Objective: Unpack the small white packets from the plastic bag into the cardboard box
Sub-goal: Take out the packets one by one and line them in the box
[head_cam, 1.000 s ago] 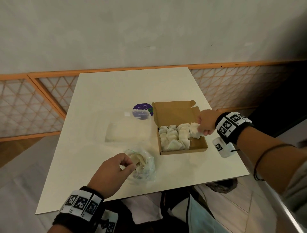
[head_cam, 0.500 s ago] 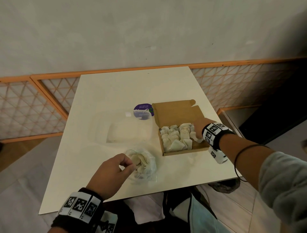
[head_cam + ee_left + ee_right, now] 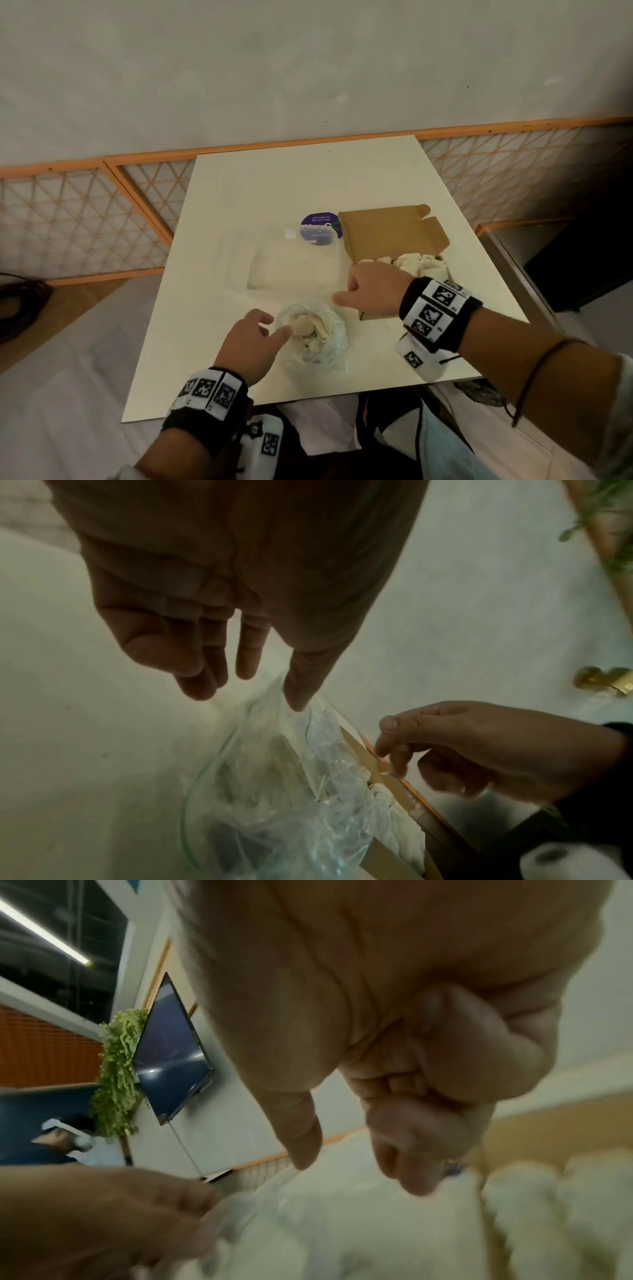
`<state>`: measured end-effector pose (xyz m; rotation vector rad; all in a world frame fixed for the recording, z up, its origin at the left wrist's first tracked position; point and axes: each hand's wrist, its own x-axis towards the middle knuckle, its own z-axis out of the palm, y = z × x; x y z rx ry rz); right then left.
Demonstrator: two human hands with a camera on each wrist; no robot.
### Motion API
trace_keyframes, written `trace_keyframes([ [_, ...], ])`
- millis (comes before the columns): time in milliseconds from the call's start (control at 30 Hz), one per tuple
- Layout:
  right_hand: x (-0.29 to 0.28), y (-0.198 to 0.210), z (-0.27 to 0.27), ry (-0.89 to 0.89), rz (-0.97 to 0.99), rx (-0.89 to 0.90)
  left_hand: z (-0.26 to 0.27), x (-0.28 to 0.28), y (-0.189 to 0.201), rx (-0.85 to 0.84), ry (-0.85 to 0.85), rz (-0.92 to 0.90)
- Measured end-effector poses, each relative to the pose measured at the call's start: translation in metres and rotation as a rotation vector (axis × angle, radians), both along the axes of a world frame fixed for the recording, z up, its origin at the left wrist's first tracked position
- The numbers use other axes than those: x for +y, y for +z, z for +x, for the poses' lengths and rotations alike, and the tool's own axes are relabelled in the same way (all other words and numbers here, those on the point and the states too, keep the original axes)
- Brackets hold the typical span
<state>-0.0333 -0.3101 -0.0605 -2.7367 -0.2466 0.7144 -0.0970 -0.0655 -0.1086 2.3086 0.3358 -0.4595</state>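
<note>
A clear plastic bag (image 3: 317,341) with several white packets inside lies near the table's front edge. My left hand (image 3: 277,325) has straight fingers, and its thumb tip touches the bag's rim (image 3: 301,710). My right hand (image 3: 352,291) hovers empty between the bag and the cardboard box (image 3: 394,236), fingers loosely curled, as the right wrist view (image 3: 356,1172) also shows. The box stands open at the right, with white packets (image 3: 423,265) packed in it and partly hidden by my right wrist.
A clear plastic container (image 3: 291,270) sits behind the bag, left of the box. A round purple label (image 3: 320,224) lies behind it. The white table (image 3: 308,178) ends close to the box on the right. An orange lattice rail runs behind.
My right hand has left the box and moved left toward the bag, empty. My left hand's fingers have straightened from pinching the bag's rim. The head view has shifted.
</note>
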Motion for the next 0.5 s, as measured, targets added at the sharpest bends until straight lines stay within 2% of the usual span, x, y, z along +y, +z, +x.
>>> trace_keyframes([
  [100, 0.026, -0.022, -0.016, 0.028, -0.012, 0.108, 0.006, 0.0, -0.011, 0.039, 0.1, -0.195],
  [200, 0.038, -0.048, -0.021, -0.027, 0.061, 0.203, 0.007, 0.0, -0.013, 0.189, 0.313, -0.518],
  [367, 0.035, -0.064, -0.021, -0.209, 0.219, 0.263, 0.007, 0.001, -0.012, 0.378, 0.511, -0.914],
  [500, 0.024, -0.064, -0.023, -0.493, 0.484, 0.423, 0.003, -0.002, -0.014, 0.435, 0.592, -1.119],
])
